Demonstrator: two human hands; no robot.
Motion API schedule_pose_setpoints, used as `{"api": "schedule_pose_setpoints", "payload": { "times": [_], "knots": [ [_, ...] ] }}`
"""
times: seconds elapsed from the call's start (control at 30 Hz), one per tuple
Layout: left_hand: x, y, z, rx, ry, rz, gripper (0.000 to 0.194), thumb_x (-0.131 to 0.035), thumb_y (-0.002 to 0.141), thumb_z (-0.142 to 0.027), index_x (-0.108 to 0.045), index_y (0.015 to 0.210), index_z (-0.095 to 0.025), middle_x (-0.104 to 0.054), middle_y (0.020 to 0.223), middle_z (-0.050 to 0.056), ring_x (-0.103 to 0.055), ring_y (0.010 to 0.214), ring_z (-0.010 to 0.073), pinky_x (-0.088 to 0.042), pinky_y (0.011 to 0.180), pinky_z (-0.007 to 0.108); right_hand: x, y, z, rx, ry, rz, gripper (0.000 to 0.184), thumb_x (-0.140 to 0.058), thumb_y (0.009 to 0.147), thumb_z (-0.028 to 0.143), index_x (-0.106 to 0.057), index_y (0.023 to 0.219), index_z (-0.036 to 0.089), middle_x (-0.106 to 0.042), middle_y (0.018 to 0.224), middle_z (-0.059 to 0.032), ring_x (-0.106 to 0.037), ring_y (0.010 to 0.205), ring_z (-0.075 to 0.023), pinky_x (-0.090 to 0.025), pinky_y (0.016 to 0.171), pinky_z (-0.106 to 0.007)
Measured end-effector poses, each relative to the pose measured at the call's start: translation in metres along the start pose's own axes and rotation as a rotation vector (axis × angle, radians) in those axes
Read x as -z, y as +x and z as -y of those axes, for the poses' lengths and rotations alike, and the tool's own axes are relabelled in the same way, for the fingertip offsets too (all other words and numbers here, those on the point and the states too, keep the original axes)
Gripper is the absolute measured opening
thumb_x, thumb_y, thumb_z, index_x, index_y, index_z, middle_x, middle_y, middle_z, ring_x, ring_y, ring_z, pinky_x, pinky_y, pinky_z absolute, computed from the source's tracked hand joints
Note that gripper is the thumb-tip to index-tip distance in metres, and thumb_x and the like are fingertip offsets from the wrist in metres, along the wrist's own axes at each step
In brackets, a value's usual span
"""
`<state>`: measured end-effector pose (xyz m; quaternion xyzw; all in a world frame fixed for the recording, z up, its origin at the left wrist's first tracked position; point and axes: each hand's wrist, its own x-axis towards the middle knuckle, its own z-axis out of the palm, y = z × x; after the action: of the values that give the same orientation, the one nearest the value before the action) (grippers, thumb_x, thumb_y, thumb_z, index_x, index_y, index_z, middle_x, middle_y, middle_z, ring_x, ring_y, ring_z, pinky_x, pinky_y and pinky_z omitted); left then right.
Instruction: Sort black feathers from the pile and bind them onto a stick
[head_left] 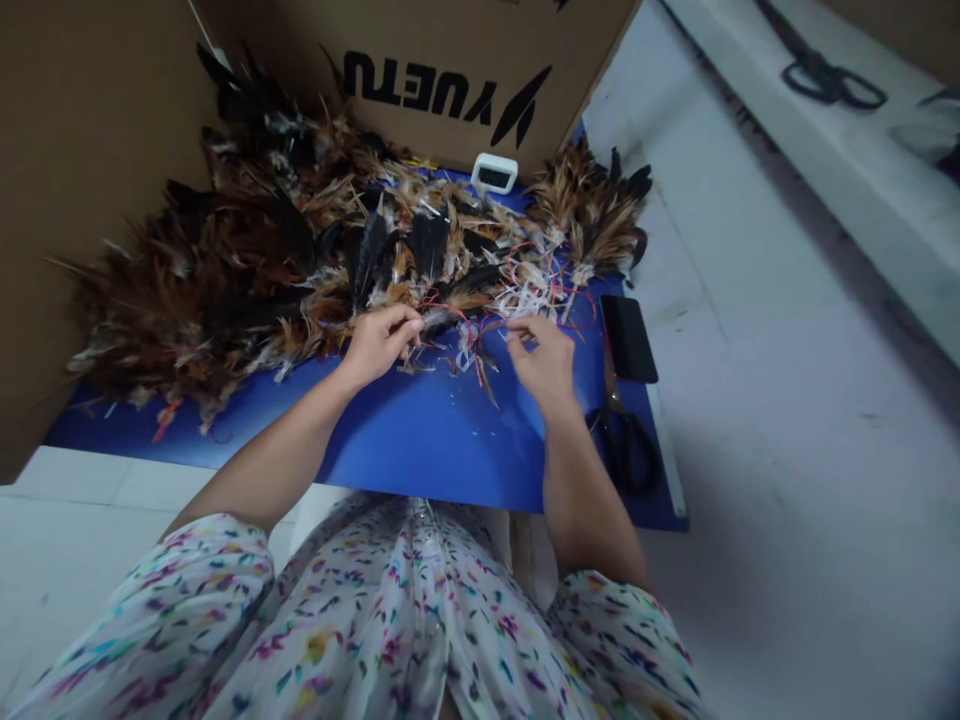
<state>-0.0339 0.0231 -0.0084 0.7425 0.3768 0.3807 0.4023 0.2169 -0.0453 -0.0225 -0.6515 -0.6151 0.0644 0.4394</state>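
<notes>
A blue worktop stands on a pale floor whose tile lines show. Brown cardboard rises along its back, printed with upside-down lettering, and another cardboard panel closes off the left. Brown and black feathers cover the rear and left of the surface, with a separate clump at the right rear corner. Before that clump lie tangled red and white strings. The left hand and right hand are at the front of the pile, fingertips drawn together; whether they grasp a feather or string I cannot tell. A phone and black-handled scissors lie along the right edge. Beyond, a pale ledge carries more scissors.
</notes>
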Motion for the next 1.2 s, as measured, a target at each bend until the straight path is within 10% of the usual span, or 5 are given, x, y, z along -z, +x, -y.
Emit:
{"api": "schedule_pose_setpoints", "payload": {
  "times": [0.2,0.47,0.73,1.0,1.2],
  "knots": [
    [-0.004,-0.004,-0.003,-0.095,0.145,0.045,0.022,-0.055,0.091,-0.029,-0.063,0.074,-0.017,-0.058,0.055,-0.004,-0.053,0.051,0.0082,-0.04,0.057,0.021,-0.017,-0.005,0.026,0.082,0.045,0.184,0.032,-0.068,0.077,0.025,-0.066,0.108,0.021,-0.065,0.108,-0.0108,-0.06,0.099,-0.0261,-0.049,0.09,-0.043],
    [-0.007,-0.004,0.002,-0.205,0.319,-0.063,0.021,-0.052,0.094,-0.028,-0.066,0.082,-0.018,-0.065,0.065,0.0,-0.057,0.061,0.0114,-0.042,0.065,0.023,-0.016,-0.011,0.049,-0.211,0.603,0.582,0.021,-0.059,0.079,0.03,-0.073,0.092,0.021,-0.068,0.073,-0.0009,-0.06,0.067,-0.0146,-0.05,0.069,-0.033],
    [-0.007,-0.003,0.008,-0.173,0.41,-0.091,0.021,-0.051,0.094,-0.027,-0.066,0.082,-0.018,-0.065,0.068,0.002,-0.059,0.065,0.0138,-0.041,0.066,0.024,-0.001,0.003,0.021,-0.372,0.555,-0.057,0.014,-0.057,0.071,0.024,-0.069,0.075,0.021,-0.065,0.068,-0.0007,-0.058,0.063,-0.0147,-0.047,0.066,-0.031],
    [-0.008,-0.005,0.007,-0.171,0.434,-0.099,0.019,-0.053,0.093,-0.027,-0.067,0.084,-0.019,-0.065,0.07,0.002,-0.06,0.068,0.0139,-0.041,0.067,0.024,-0.038,-0.008,0.024,0.011,-0.13,0.218,0.016,-0.064,0.08,0.029,-0.06,0.067,0.022,-0.061,0.075,-0.0056,-0.055,0.079,-0.0217,-0.044,0.084,-0.039],
    [-0.007,-0.005,0.008,-0.173,0.42,-0.115,0.02,-0.052,0.094,-0.027,-0.067,0.085,-0.018,-0.066,0.07,0.002,-0.061,0.068,0.0141,-0.042,0.068,0.025,-0.018,0.002,0.014,-0.199,0.134,0.047,0.014,-0.061,0.081,0.032,-0.062,0.072,0.02,-0.061,0.069,-0.0011,-0.054,0.066,-0.0165,-0.043,0.068,-0.031]
  ]
}}
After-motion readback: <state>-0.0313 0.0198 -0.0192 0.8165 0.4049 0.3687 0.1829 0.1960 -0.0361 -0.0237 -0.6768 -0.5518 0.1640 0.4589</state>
